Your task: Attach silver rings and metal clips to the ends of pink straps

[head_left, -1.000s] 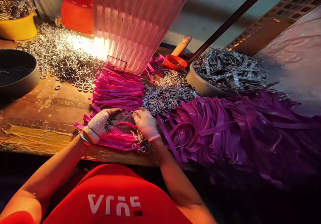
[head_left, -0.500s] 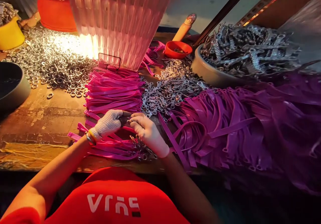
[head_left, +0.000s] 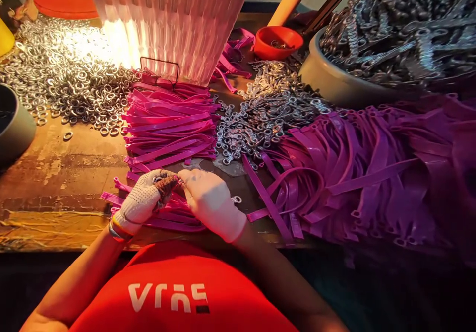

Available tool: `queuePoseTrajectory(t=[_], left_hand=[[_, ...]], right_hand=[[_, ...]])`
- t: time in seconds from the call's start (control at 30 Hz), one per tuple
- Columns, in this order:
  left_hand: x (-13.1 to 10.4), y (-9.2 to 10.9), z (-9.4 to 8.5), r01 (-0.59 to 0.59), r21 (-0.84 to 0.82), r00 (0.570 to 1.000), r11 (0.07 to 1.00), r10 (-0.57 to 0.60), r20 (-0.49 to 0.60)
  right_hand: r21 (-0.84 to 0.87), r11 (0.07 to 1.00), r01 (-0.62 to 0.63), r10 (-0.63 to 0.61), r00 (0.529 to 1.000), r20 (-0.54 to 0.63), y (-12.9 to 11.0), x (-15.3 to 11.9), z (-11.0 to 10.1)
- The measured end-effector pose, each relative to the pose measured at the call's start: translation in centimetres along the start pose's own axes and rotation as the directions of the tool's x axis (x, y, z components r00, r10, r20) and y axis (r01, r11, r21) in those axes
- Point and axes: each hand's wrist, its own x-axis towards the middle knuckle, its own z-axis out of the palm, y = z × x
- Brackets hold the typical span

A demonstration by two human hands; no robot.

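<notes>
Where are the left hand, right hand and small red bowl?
Left hand (head_left: 138,202): head view, gloved back.
Right hand (head_left: 213,200): head view, gloved back.
Small red bowl (head_left: 268,51): head view, outer wall.

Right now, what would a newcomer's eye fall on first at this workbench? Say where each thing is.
First comes the brightly lit heap of metal rings at the back left. Next are bright pink straps piled at the centre, just beyond the left hand and right hand. On the right, a tub heaped with metal pieces stands beyond a mass of purple straps.
</notes>
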Motion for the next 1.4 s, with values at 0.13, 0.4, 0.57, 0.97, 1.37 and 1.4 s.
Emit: queuePoseTrajectory(t=[0.13,0.4,0.57,0.97,1.37,1.4], left_hand=[[-0.4,-0.6,-0.3,-0.007,0.051,0.999,0.999,0.009,-0.042],[0.0,-1.1,0.0,-0.307,0.584,0.938,0.752,0.344,0.05],[0.2,-1.5,-0.5,-0.314,0.556,0.945,0.77,0.309,0.105],[-0.2,-2.6,-0.7,-0.304,0.608,0.949,0.734,0.29,0.124],[-3.0,5.3,-4.4,0.02,0.322,0.974,0.946,0.054,-0.219],[-2.8,5.2,-3.7,0.085,0.131,0.98,0.988,-0.059,-0.191]], right_hand=[[-0.206,0.978,0.03,-0.023,0.999,0.039,-0.5,-0.3,-0.5],[-0.187,0.982,-0.003,0.006,1.0,0.015,-0.3,-0.1,0.1],[0.022,0.998,-0.055,0.051,0.989,0.14,0.0,-0.1,-1.0],[-0.01,0.998,0.063,-0.053,0.913,0.404,0.5,0.4,0.2],[0.298,0.954,-0.028,-0.093,0.918,0.385,7.2,-1.8,-4.3],[0.303,0.948,-0.097,-0.005,0.948,0.318,8.6,-1.3,-4.3]])
